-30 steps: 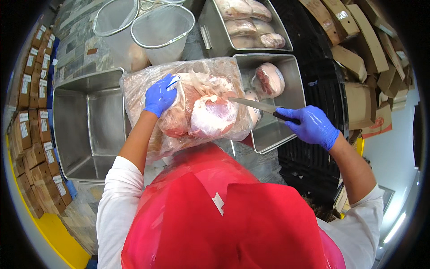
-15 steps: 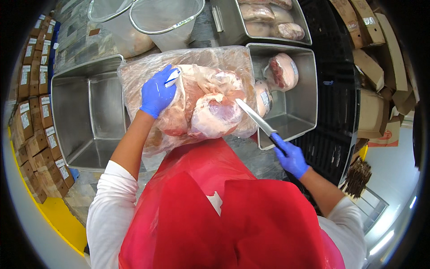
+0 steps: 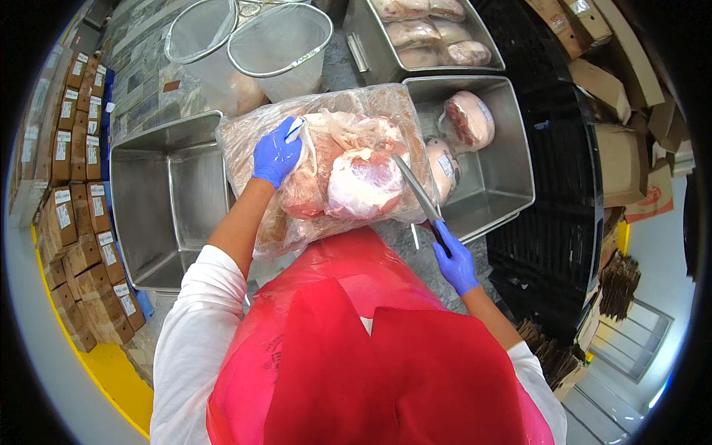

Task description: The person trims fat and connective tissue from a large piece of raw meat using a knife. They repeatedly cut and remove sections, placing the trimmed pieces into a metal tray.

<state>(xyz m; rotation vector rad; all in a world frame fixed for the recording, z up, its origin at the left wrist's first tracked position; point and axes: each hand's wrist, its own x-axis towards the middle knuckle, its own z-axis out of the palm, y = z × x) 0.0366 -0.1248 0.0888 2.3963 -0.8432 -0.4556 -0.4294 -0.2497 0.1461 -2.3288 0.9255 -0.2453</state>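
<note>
My left hand (image 3: pixel 278 154), in a blue glove, is closed on the edge of a clear plastic bag (image 3: pixel 297 130) at the upper left of the meat. A large piece of raw meat (image 3: pixel 365 184) with pale fat lies under it, beside a redder piece (image 3: pixel 302 197). Both rest on a plastic-covered slab or carton (image 3: pixel 248 159); what is underneath is hidden. My right hand (image 3: pixel 457 265), also gloved in blue, grips the dark handle of a knife (image 3: pixel 420 191). Its blade slants up and left, with the tip at the meat's right edge.
A steel tub (image 3: pixel 167 204) stands to the left. Another steel tub (image 3: pixel 512 170) on the right holds wrapped meat pieces (image 3: pixel 466 122), and a third tub (image 3: pixel 498 55) behind holds several more. Two bag-lined hoops (image 3: pixel 285 48) stand at the back. Cartons (image 3: pixel 63 144) are stacked far left.
My right hand has moved inward, and the knife now points more steeply upward, its tip still by the meat. My left hand keeps its hold. The whole view has shifted slightly.
</note>
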